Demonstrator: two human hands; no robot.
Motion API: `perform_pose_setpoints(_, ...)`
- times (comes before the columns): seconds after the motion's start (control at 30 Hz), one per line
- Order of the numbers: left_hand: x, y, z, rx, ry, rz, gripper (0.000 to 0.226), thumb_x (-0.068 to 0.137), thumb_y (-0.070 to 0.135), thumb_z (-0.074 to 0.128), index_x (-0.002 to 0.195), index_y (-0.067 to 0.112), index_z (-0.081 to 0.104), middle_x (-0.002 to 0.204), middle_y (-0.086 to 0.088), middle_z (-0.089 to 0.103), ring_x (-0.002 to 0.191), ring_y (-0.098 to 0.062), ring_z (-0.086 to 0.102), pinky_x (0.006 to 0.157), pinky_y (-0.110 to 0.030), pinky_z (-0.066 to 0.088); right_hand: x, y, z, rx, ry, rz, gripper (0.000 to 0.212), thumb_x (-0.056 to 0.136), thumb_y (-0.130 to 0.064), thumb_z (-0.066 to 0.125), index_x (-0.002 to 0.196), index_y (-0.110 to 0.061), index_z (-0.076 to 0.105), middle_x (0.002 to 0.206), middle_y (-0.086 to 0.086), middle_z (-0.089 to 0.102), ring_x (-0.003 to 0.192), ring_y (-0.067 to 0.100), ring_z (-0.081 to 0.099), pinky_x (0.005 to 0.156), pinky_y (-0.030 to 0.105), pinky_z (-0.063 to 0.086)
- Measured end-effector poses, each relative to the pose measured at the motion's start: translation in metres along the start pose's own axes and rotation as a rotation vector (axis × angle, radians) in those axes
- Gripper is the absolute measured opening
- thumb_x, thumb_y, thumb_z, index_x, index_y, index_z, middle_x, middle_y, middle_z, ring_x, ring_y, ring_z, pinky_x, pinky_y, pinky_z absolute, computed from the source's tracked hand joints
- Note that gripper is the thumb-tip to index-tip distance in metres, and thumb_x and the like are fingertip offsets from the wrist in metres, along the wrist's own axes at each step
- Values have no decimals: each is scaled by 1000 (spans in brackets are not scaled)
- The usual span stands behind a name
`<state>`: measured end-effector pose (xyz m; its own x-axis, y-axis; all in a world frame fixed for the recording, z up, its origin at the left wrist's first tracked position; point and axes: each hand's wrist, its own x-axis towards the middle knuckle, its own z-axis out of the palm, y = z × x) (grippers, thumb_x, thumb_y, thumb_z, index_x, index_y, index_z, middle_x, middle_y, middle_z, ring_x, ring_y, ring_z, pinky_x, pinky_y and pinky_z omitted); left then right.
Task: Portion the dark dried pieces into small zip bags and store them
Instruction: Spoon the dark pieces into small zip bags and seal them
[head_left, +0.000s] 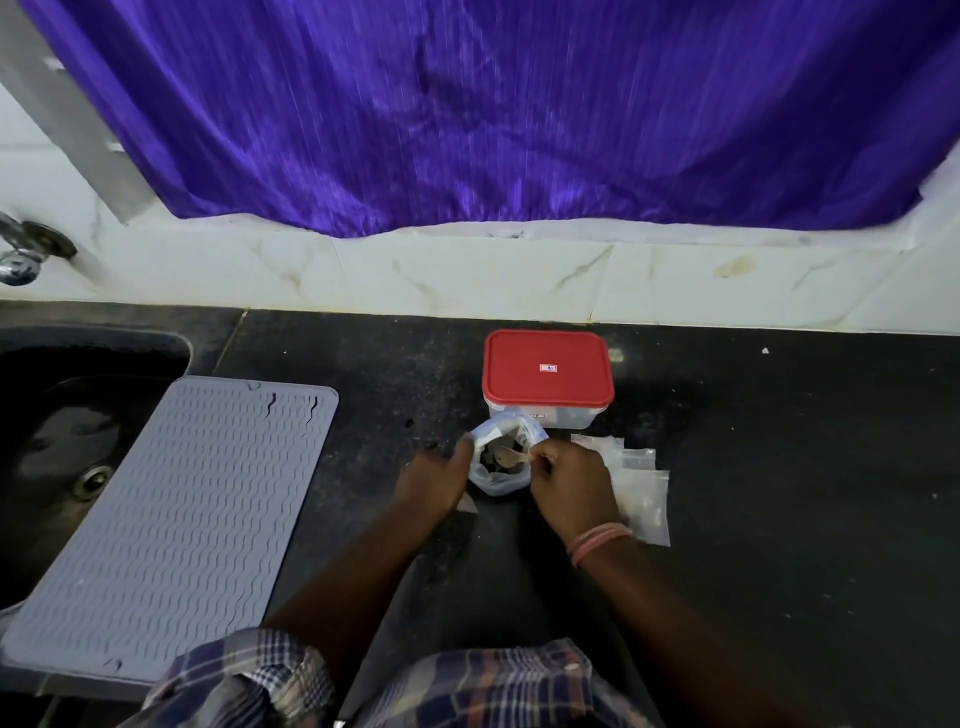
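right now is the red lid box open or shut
Shut: the red lid sits flat over the box, behind the bag the hands are working in.

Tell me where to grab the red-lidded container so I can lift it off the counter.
Grip the red-lidded container by its clear walls just under the lid rim, on the left and right short sides, coming from above. It stands upright with the lid on and overhanging slightly, which should give the fingers a lip. The near side is crowded by the open bag and both hands, so avoid that side.
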<state>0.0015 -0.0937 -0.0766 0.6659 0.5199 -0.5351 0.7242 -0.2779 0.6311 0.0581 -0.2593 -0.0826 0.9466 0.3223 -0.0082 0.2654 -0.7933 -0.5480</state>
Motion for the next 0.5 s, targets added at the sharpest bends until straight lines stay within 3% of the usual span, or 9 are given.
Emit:
perform_pose_setpoints(0.07, 5, -2, 11, 45, -37, -6, 68, 79, 78, 56, 93, 14, 74, 80, 0, 69, 80, -18, 70, 64, -27, 47, 0, -1, 2, 9, -24, 11, 14, 86, -18, 60, 82, -19, 73, 81, 4, 73, 79, 24, 68, 73, 35, 54)
perform_pose_setpoints(0.13, 16, -11, 23, -21, -33, -53, 82, 53, 81, 66, 100, 16, 76, 90, -4, 75, 85, -21, 73, 73, -31, 58, 0, -3, 3, 10, -53, 17, 14, 86, -18, 60, 84, -19, 75, 84, 4, 73, 82, 23, 68, 74, 31, 52)
perform_pose_setpoints(0.2, 22, -11, 27, -82, 0, -103, 69, 60, 59, 78, 111, 13, 75, 101, -8, 76, 92, -23, 73, 83, -36, 60, -1, -6, 2, 10, -64, 17, 14, 87, -18, 61, 87, -18, 76, 86, 3, 73, 83, 21, 67, 74, 27, 47)
perform_pose_setpoints(0.27, 15, 1, 21, -79, 50, -86, 46, 76, 38, 77, 111, 9, 74, 103, -9, 75, 94, -24, 71, 80, -33, 56, -1, -6, 1, 21, -48, 11, 12, 87, -18, 61, 84, -17, 73, 84, 4, 72, 81, 22, 66, 73, 29, 48)
perform_pose_setpoints(0.4, 15, 13, 14, -21, 123, -21, 32, 87, 34, 69, 104, 8, 74, 96, -10, 73, 93, -27, 70, 70, -27, 43, 2, 1, -2, -20, 21, -42, 9, 85, -19, 55, 75, -17, 54, 78, 6, 62, 74, 27, 61, 65, 39, 48)
perform_pose_setpoints(0.5, 16, 12, 13, 64, 123, 95, 20, 86, 28, 68, 87, 8, 72, 81, -6, 70, 84, -26, 70, 63, -28, 40, 2, 1, -2, -73, -20, -46, 10, 86, -21, 54, 78, -17, 57, 83, 7, 65, 78, 28, 63, 67, 39, 49)
